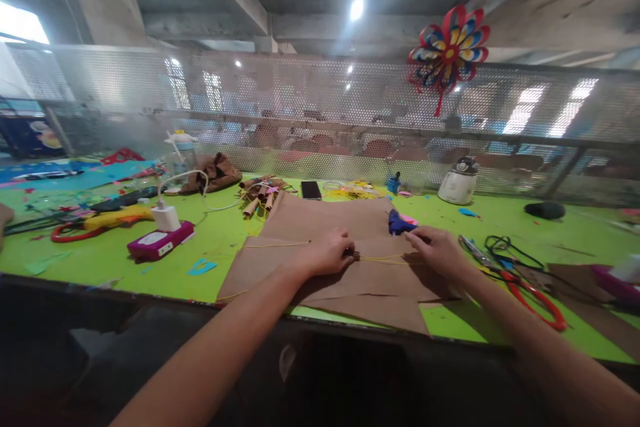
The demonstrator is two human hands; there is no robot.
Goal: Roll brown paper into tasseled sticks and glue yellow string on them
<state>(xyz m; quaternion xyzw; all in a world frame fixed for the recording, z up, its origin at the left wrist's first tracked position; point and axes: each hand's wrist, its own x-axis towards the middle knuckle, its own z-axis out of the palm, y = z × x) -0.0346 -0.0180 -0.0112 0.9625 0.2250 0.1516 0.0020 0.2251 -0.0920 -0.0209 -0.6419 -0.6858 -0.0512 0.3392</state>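
Observation:
Brown paper sheets (320, 220) lie overlapped on the green table (225, 233) in front of me. A thin yellow string (385, 258) runs across them. My left hand (327, 252) rests closed on the paper, pinching a small dark piece at the string's left end. My right hand (437, 250) is closed in a pinch on the string farther right. A blue glue gun (399, 221) lies just behind my right hand.
Red-handled scissors (530, 293) and black scissors (505, 247) lie at right. A magenta box with a white charger (161, 237) sits at left, near rolled brown paper tubes (257, 197), a phone (311, 190) and a white pot (459, 181). A mesh fence carries a pinwheel (449, 47).

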